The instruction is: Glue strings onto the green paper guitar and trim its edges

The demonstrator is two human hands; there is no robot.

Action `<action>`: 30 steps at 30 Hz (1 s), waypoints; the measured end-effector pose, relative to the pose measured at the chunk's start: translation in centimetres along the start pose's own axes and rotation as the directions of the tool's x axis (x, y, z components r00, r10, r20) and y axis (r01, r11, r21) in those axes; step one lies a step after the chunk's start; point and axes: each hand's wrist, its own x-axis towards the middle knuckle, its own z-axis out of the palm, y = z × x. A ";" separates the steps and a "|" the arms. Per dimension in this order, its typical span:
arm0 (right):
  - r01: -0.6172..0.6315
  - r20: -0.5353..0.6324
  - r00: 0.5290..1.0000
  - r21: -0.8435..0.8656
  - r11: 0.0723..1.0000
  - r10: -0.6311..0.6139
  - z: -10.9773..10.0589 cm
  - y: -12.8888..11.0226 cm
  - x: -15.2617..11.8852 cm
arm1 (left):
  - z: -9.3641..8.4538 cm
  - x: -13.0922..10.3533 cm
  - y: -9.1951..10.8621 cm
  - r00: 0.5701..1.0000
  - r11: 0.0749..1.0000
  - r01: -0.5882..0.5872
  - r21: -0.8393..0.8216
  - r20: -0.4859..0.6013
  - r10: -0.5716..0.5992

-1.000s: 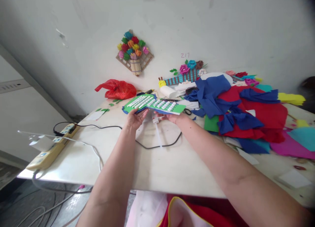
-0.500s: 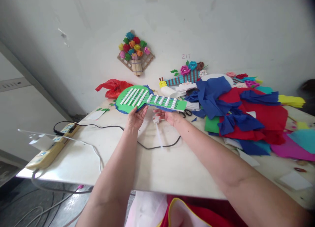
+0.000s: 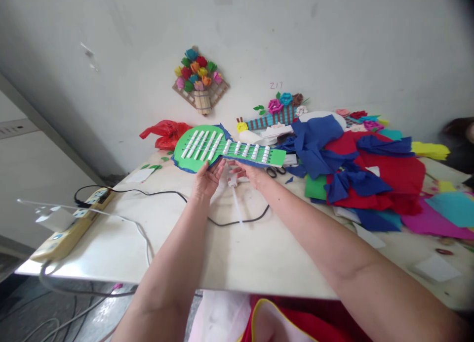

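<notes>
Taking the paper guitar as the dial's centre, red cloth with yellow trim lies nearest, at 6 o'clock, below the edge of the pale table. A yellow power strip sits at 8 o'clock. Beyond the near edge, a black cord loops at 5 o'clock, and a translucent stick lies across it. The left hand has its fingers clamped on the lower edge of the green paper guitar, held tilted above the table. The right hand is palm-up just under the neck, fingers curled and apart; I cannot tell whether they touch it. Black-handled scissors lie at 4 o'clock, heaped red and blue paper at 3, a red plastic bag at 10, and a paper-flower basket on the wall at 12.
</notes>
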 end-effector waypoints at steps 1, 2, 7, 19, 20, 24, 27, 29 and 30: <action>0.014 0.010 1.000 0.012 1.000 -0.014 0.0 0.0 0.0 | 0.1 -0.1 -0.1 1.000 1.000 0.002 -0.001 0.008 -0.002; 0.024 0.021 0.999 0.031 0.999 -0.025 0.0 -0.1 0.0 | 0.1 -0.2 -0.1 1.000 1.000 0.006 -0.001 0.019 -0.006; 0.037 -0.009 0.999 0.142 0.989 -0.036 0.3 -0.8 -0.3 | 0.2 -0.4 -0.5 0.993 0.998 0.036 0.045 0.109 -0.041; -0.032 -0.164 0.979 0.467 0.884 0.122 1.4 -2.1 -0.5 | -0.2 -0.2 -1.1 0.942 0.982 0.117 0.148 0.297 -0.157; -0.036 -0.159 0.979 0.473 0.880 0.126 1.5 -2.1 -0.5 | -0.2 -0.2 -1.1 0.942 0.981 0.123 0.151 0.293 -0.163; -0.037 -0.181 0.973 0.495 0.868 0.145 1.8 -2.1 -0.5 | 0.0 -0.3 -1.3 0.942 0.977 0.146 0.154 0.281 -0.185; -0.006 -0.239 0.960 0.508 0.862 0.148 1.8 -1.9 -0.3 | 0.0 -0.3 -1.5 0.931 0.974 0.159 0.159 0.304 -0.202; 0.012 -0.258 0.956 0.511 0.859 0.140 1.8 -1.8 -0.2 | -0.1 -0.2 -1.6 0.926 0.973 0.164 0.163 0.316 -0.208; 0.017 -0.261 0.956 0.514 0.858 0.138 1.8 -1.7 -0.2 | -0.1 -0.2 -1.6 0.925 0.973 0.165 0.165 0.317 -0.210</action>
